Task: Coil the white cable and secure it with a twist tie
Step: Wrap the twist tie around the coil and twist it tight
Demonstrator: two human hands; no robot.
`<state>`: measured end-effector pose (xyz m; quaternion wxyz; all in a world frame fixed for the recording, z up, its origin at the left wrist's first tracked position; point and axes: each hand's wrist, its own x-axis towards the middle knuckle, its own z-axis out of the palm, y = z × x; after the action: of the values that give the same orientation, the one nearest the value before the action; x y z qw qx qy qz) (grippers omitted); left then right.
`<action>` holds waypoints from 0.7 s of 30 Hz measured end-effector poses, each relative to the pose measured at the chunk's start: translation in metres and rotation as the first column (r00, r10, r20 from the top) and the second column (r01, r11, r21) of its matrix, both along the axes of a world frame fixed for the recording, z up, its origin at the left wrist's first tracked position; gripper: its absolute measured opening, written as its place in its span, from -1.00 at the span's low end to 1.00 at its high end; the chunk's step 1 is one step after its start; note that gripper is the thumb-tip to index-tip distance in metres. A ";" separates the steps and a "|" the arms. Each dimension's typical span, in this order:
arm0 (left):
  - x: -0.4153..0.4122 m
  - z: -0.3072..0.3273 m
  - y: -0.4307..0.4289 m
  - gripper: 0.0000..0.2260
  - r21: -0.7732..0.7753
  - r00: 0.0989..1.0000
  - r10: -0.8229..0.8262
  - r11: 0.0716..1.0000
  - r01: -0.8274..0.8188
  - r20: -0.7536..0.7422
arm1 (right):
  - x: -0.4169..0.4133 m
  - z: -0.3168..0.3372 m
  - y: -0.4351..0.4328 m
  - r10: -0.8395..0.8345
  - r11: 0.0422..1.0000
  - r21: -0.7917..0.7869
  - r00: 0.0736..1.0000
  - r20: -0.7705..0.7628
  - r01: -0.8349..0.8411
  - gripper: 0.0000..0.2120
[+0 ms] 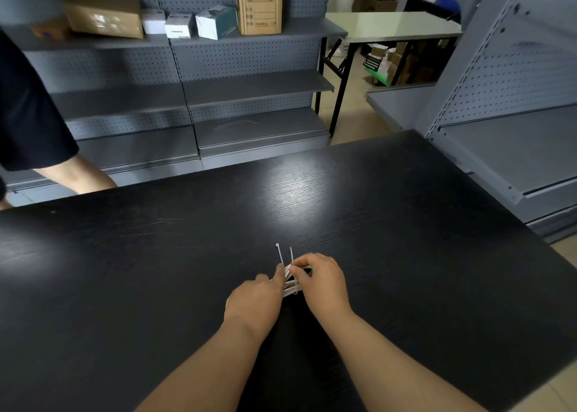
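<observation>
The left hand (254, 299) curls its fingers around a small bundle of thin white cable (290, 286). The right hand (323, 282) pinches the same bundle from the other side. Just above the fingertips, two thin, stiff ends of a white tie (281, 257) stand up. Under the fingers is a black table (156, 271) with fine wood grain.

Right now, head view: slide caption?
Left hand and right hand grip a coiled white cable at a black wooden table, white tie ends upright.
</observation>
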<state>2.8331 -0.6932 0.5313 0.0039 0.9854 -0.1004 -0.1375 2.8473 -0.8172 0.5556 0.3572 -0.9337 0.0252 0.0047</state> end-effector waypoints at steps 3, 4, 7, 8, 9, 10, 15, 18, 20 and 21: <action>-0.001 -0.002 0.000 -0.45 -0.013 1.000 0.015 1.000 -0.015 -0.002 | -0.002 -0.005 0.000 -0.007 1.000 -0.005 1.000 0.023 0.007 -0.87; 0.000 -0.002 0.000 -0.45 -0.016 1.000 0.020 1.000 -0.020 -0.004 | -0.003 -0.006 0.000 -0.014 1.000 -0.001 0.999 0.035 0.014 -0.88; -0.001 -0.004 0.001 -0.44 -0.014 1.000 0.019 1.000 -0.020 -0.010 | -0.006 -0.011 -0.001 -0.018 1.000 0.018 0.997 0.078 0.016 -0.87; -0.002 -0.004 0.001 -0.45 -0.007 1.000 0.015 1.000 -0.015 -0.005 | -0.007 -0.013 -0.001 -0.017 1.000 0.025 0.996 0.089 0.015 -0.86; -0.002 -0.004 0.001 -0.45 0.001 1.000 0.011 1.000 -0.011 0.001 | -0.008 -0.014 -0.001 -0.017 0.999 0.032 0.995 0.098 0.014 -0.86; -0.003 -0.004 0.000 -0.46 0.004 1.000 0.011 1.000 -0.011 0.006 | -0.009 -0.015 0.000 -0.015 0.999 0.038 0.994 0.108 0.011 -0.86; -0.005 -0.006 0.000 -0.48 0.016 1.000 -0.006 1.000 0.006 0.020 | -0.012 -0.019 0.001 -0.012 0.999 0.049 0.990 0.141 0.005 -0.90; -0.008 -0.007 0.000 -0.49 0.033 0.998 -0.030 0.999 0.029 0.049 | -0.013 -0.021 0.001 -0.022 0.999 0.050 0.991 0.135 0.016 -0.90; -0.010 -0.007 0.000 -0.49 0.036 0.997 -0.042 0.999 0.039 0.071 | -0.013 -0.022 0.001 -0.041 0.998 0.051 0.992 0.122 0.035 -0.88; -0.012 -0.006 -0.001 -0.49 0.034 0.996 -0.042 0.999 0.039 0.078 | -0.012 -0.022 0.001 -0.050 0.997 0.057 0.992 0.118 0.043 -0.88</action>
<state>2.8213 -0.6939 0.5249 -0.0186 0.9877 -0.1183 -0.1004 2.8348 -0.8157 0.5333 0.3835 -0.9213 0.0255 -0.0588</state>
